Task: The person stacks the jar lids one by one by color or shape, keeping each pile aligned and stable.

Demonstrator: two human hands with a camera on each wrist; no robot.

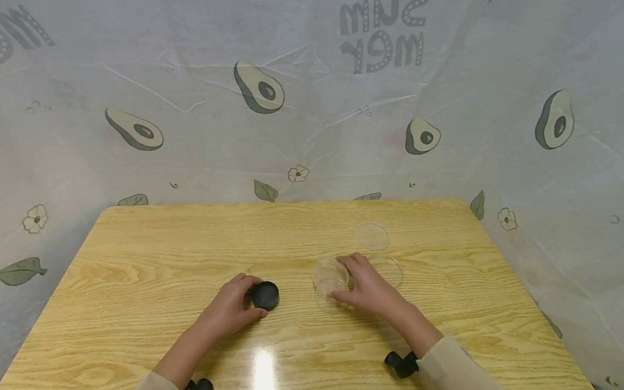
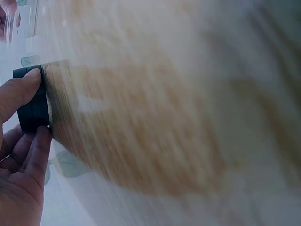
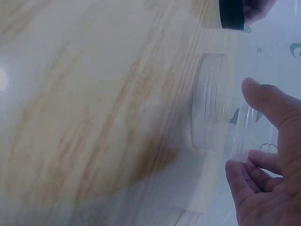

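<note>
My left hand point(image 1: 229, 306) holds a short black cylinder like a round lid point(image 1: 266, 296), thumb on one side and fingers on the other. In the left wrist view the black lid point(image 2: 33, 101) stands at the tabletop with its side wall showing. My right hand point(image 1: 365, 284) pinches a clear petri dish lid point(image 1: 326, 269) by its edges, between thumb and fingertips. Below it, a clear petri dish point(image 1: 324, 304) rests on the table. The right wrist view shows the clear lid point(image 3: 243, 129) raised over the dish point(image 3: 207, 103), with a gap between them.
Behind and beside my right hand lie two more clear round pieces, a farther disc point(image 1: 373, 236) and a nearer one point(image 1: 391, 270) partly hidden by the hand. The wooden table point(image 1: 145, 259) ends at a hanging sheet point(image 1: 202, 149) printed with avocados.
</note>
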